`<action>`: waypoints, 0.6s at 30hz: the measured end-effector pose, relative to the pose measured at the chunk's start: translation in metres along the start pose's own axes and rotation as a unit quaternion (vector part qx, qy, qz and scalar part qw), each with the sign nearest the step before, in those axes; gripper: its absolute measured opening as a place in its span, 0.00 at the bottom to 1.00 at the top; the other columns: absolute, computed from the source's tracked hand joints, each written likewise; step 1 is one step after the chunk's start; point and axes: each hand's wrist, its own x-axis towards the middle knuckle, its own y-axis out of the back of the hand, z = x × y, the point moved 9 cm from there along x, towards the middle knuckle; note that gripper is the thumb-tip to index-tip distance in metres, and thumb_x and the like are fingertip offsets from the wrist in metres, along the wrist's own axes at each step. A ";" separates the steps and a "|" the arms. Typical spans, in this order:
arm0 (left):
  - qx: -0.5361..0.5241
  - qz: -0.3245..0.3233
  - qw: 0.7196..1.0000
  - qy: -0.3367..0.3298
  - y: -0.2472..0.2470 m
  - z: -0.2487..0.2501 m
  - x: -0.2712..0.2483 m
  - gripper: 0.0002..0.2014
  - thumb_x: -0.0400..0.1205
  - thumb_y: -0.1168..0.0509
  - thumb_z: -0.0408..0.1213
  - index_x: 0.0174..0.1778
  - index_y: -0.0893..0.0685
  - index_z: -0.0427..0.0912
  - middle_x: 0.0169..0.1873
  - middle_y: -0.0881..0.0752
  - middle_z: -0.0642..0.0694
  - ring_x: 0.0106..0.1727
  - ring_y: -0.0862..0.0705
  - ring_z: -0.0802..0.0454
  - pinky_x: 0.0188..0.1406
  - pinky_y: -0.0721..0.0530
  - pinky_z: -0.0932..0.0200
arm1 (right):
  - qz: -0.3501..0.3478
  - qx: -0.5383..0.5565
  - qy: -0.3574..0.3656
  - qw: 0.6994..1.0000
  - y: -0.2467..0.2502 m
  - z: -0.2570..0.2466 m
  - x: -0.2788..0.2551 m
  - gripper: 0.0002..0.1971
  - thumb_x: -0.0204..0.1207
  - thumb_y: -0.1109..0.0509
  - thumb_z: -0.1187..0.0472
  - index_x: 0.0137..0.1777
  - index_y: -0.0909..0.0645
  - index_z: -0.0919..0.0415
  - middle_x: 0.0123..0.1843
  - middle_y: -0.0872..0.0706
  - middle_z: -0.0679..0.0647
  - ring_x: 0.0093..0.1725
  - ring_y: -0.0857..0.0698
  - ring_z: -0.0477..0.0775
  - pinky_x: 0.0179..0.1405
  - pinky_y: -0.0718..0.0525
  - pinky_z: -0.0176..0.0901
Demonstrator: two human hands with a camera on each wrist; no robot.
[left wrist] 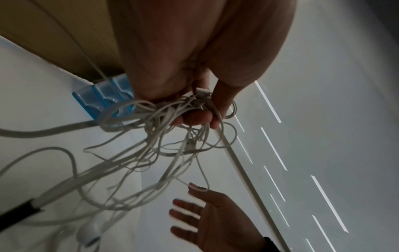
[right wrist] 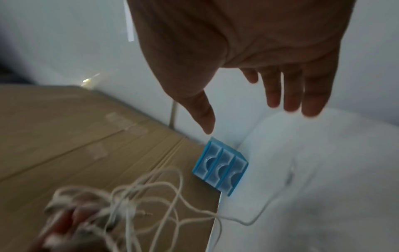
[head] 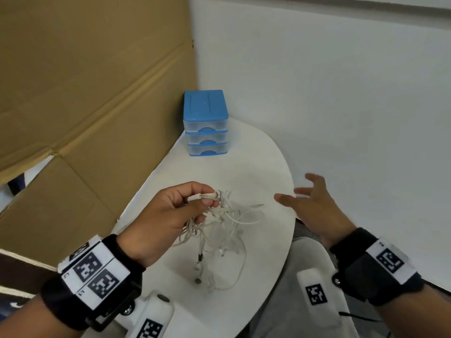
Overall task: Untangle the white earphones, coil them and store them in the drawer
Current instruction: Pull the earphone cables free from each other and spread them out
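Observation:
My left hand (head: 195, 203) pinches the top of a tangled bunch of white earphones (head: 219, 230) and holds it above the white table (head: 256, 167); loops, earbuds and a black-tipped plug hang down. In the left wrist view the same white earphones (left wrist: 164, 141) spill from my fingers (left wrist: 194, 119). My right hand (head: 307, 201) hovers to the right of the tangle with fingers spread, holding nothing, also in the right wrist view as my right hand (right wrist: 248, 102). A small blue drawer unit (head: 206, 123) with three shut clear drawers stands at the table's far end.
Large cardboard sheets (head: 85, 93) lean along the left side of the table. A white wall (head: 317, 81) runs behind and to the right. The table's curved right edge (head: 291, 215) lies under my right hand, with my lap below it.

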 end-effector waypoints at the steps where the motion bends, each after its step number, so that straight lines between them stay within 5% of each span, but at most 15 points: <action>1: -0.007 -0.007 1.000 0.000 -0.001 0.000 0.000 0.04 0.71 0.28 0.32 0.40 0.11 0.44 0.36 0.10 0.47 0.29 0.19 0.60 0.30 0.21 0.71 | -0.003 -0.054 0.068 0.996 -0.004 -0.014 -0.005 0.42 0.73 0.22 0.59 0.82 0.44 0.47 0.69 0.25 0.49 0.67 0.24 0.47 0.69 0.23 0.48; 4: -0.022 -0.035 0.999 0.005 -0.007 -0.001 0.000 0.05 0.70 0.27 0.39 0.40 0.09 0.47 0.38 0.10 0.46 0.33 0.21 0.58 0.32 0.21 0.70 | -0.099 -0.147 0.253 0.951 -0.043 -0.046 -0.035 0.32 0.80 0.30 0.61 0.81 0.36 0.44 0.79 0.30 0.38 0.78 0.34 0.34 0.79 0.37 0.33; 8: -0.044 -0.051 0.997 0.021 -0.010 -0.001 -0.003 0.06 0.73 0.33 0.35 0.40 0.10 0.43 0.37 0.11 0.45 0.29 0.24 0.57 0.29 0.23 0.70 | -0.172 -0.095 0.268 0.943 -0.072 -0.054 -0.054 0.20 0.85 0.36 0.59 0.75 0.26 0.41 0.73 0.23 0.32 0.75 0.32 0.25 0.69 0.38 0.16; 11: -0.057 -0.071 0.996 0.023 -0.013 0.001 -0.005 0.07 0.74 0.34 0.34 0.42 0.11 0.42 0.37 0.12 0.44 0.29 0.24 0.58 0.29 0.24 0.69 | -0.136 -0.060 0.266 0.953 -0.068 -0.055 -0.056 0.16 0.83 0.33 0.62 0.67 0.18 0.45 0.67 0.16 0.34 0.68 0.22 0.29 0.66 0.29 0.20; 14: -0.072 -0.094 0.992 0.034 -0.016 0.000 -0.007 0.05 0.75 0.31 0.37 0.43 0.11 0.41 0.36 0.13 0.44 0.31 0.22 0.58 0.28 0.24 0.68 | -0.096 -0.053 0.276 0.955 -0.063 -0.056 -0.058 0.12 0.80 0.29 0.62 0.60 0.16 0.46 0.60 0.13 0.37 0.65 0.18 0.37 0.69 0.25 0.35; 18: -0.091 -0.152 0.983 0.050 -0.025 0.000 -0.011 0.15 0.67 0.21 0.45 0.43 0.13 0.40 0.34 0.16 0.45 0.30 0.27 0.56 0.26 0.26 0.68 | -0.150 -0.069 0.281 0.946 -0.076 -0.058 -0.063 0.13 0.77 0.26 0.64 0.58 0.14 0.48 0.58 0.12 0.37 0.64 0.17 0.37 0.70 0.26 0.35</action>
